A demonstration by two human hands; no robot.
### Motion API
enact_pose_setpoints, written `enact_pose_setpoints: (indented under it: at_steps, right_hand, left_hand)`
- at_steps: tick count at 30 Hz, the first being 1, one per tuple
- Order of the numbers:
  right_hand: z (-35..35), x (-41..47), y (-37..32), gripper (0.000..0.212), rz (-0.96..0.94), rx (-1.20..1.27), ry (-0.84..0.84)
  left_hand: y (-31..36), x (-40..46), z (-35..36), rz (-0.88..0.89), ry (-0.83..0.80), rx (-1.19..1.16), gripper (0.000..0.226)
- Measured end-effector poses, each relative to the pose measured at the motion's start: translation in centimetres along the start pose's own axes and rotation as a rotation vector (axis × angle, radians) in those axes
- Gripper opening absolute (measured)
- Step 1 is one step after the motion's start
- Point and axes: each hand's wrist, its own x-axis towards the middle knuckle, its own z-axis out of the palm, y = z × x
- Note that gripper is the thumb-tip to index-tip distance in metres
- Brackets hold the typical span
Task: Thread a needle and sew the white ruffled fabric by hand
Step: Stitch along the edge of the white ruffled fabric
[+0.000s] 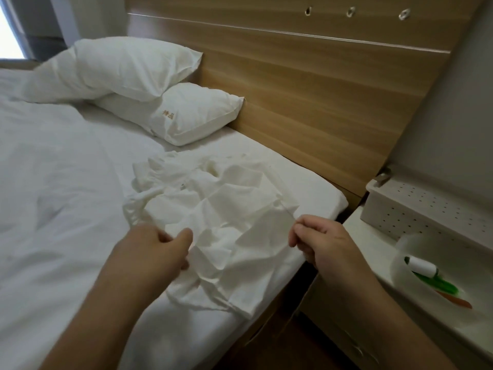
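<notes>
White ruffled fabric (213,209): crumpled in a heap on the near right part of the bed (53,182), reaching to the mattress edge beside the nightstand (373,252). Creased throughout; gathered ruffles visible along the far and left sides.

Left hand (157,249): at the near left edge of the fabric, thumb and fingers curled together, pinching a fold of the cloth. Palm turned down.

Right hand (320,241): at the near right edge of the fabric, over the mattress corner, fingers curled and fingertips pressed together as in a fine pinch. Faint thin line running from the fingertips up and left across the cloth, probably thread (286,209). Needle too small to make out; cannot tell whether one is held.

Two white pillows (149,84): stacked against the wooden headboard (306,89), the lower one bearing small orange embroidered characters. Well apart from the fabric.

On the nightstand: white dotted box (416,206) at the far end, against the wall. Nearer, translucent round container (426,268) holding a white roll, a green item and an orange item; exact nature of these not determinable.

Three metal fittings (350,12) set in a row along the top of the headboard.
</notes>
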Motion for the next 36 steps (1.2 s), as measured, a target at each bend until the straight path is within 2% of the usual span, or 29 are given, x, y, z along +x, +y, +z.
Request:
enact_pose_setpoints:
  at_steps: [4, 6, 8, 10, 12, 15, 19, 23, 27, 31, 36]
  right_hand:
    - [1.2, 2.6, -0.2, 0.032, -0.016, 0.089, 0.081]
    - [2.2, 3.9, -0.4, 0.029, -0.054, 0.082, 0.117]
    - [2.9, 5.1, -0.3, 0.029, -0.095, 0.027, 0.162]
    - [3.4, 6.1, -0.1, 0.03, -0.098, -0.015, 0.181]
    - [3.6, 6.7, 0.5, 0.031, -0.053, -0.012, 0.165]
    - [3.6, 7.2, 1.1, 0.032, -0.003, -0.057, 0.139]
    - [3.4, 7.5, 1.7, 0.033, 0.002, -0.068, 0.143]
    - [3.1, 6.8, 1.9, 0.034, -0.022, -0.024, 0.165]
    - [2.0, 5.4, 0.5, 0.034, -0.097, 0.088, 0.202]
    - [0.7, 3.4, -1.8, 0.034, -0.181, 0.25, 0.221]
    - [-0.4, 0.7, -4.2, 0.029, -0.294, 0.377, 0.27]
  left_hand:
    - [-1.9, 1.2, 2.0, -0.238, -0.277, -0.249, 0.063]
    - [-2.2, 1.5, 2.9, -0.252, -0.297, -0.365, 0.056]
    - [-2.5, 1.8, 3.3, -0.186, -0.194, -0.413, 0.042]
    - [-2.8, 2.1, 3.2, -0.089, -0.011, -0.375, 0.028]
    - [-3.0, 2.3, 3.1, -0.028, 0.083, -0.339, 0.023]
    - [-2.8, 2.6, 3.3, -0.059, 0.088, -0.385, 0.016]
    - [-2.3, 2.6, 3.9, -0.083, -0.008, -0.528, 0.022]
    - [-1.3, 2.2, 4.1, 0.018, 0.062, -0.581, 0.016]
    - [0.0, 2.0, 2.8, 0.09, 0.188, -0.775, 0.017]
    - [2.4, 1.4, -0.5, 0.097, 0.217, -1.015, 0.016]
    - [5.0, 0.2, -4.8, 0.186, 0.304, -1.007, 0.02]
